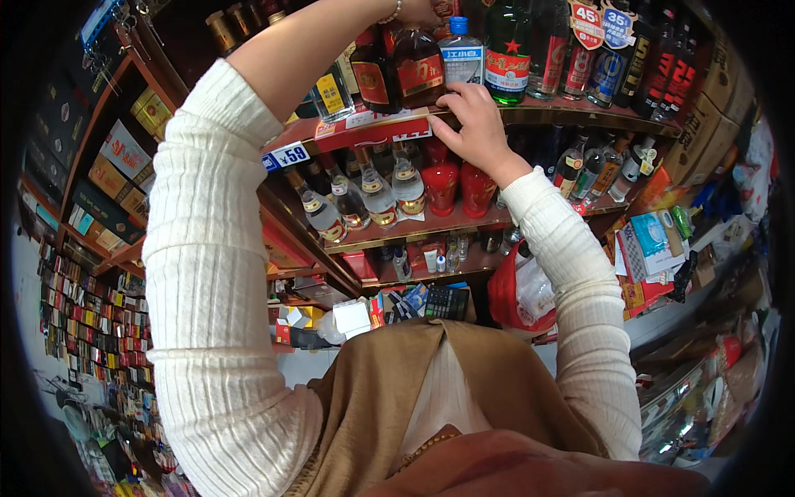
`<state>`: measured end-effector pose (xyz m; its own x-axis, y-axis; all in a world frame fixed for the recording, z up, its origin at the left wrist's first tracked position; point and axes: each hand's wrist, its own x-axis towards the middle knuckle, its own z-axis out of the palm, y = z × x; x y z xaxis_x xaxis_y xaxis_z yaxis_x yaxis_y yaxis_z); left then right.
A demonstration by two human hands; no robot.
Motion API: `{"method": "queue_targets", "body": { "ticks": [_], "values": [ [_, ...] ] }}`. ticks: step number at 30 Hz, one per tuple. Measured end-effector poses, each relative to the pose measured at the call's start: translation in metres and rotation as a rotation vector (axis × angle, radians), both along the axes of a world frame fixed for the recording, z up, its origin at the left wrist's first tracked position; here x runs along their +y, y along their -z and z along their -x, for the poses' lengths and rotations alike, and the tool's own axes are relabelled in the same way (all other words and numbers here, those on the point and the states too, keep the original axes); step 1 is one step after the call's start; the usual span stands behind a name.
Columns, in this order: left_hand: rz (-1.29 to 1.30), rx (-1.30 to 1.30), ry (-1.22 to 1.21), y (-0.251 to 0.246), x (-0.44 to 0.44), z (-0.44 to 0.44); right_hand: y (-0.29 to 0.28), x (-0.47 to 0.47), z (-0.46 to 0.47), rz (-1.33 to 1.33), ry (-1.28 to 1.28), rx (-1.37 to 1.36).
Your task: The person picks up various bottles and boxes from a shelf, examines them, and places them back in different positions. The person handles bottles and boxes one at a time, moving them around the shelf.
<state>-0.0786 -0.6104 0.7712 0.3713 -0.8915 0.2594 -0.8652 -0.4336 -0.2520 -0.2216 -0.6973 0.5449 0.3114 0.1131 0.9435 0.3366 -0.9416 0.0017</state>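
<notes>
At the top edge of the picture is my left hand (419, 12), raised over the upper shelf and partly cut off. It is beside the top of a brown bottle (419, 65) with a red label; its fingers are hidden, so I cannot tell whether it holds anything. My right hand (475, 127) rests at the front edge of the upper shelf (559, 115), fingers spread. Its fingertips are by the foot of a clear flat bottle (463, 56) with a blue cap. The thumb is next to the end of a red price strip (379, 127). A green bottle (507, 56) stands just right.
Clear bottles (379, 192) and red vase-shaped bottles (441, 186) fill the shelf below. Lower down are a calculator (447, 302) and a red bag (518, 292). Boxed goods (118, 168) line the left shelves. Cardboard cartons (708, 136) are stacked at right.
</notes>
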Motion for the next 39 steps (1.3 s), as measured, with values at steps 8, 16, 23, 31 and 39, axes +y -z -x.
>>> {"method": "queue_targets", "body": {
  "ticks": [8,16,23,31,39],
  "values": [
    [-0.258,0.17,-0.016,-0.038,0.042,0.024,-0.011,0.006,-0.012,-0.082,0.107,0.085],
    [-0.193,0.045,0.083,-0.028,0.09,0.007,-0.021,0.03,-0.013,-0.218,0.02,0.011],
    [-0.406,-0.274,-0.149,-0.019,0.132,0.013,-0.024,0.054,-0.017,-0.23,0.034,0.055],
    [-0.373,-0.074,-0.311,-0.026,0.174,0.022,-0.028,0.067,-0.029,-0.161,0.175,0.085],
    [-0.391,-0.205,-0.267,-0.022,0.209,-0.005,-0.029,0.067,-0.031,-0.181,0.21,0.136]
  ]
}}
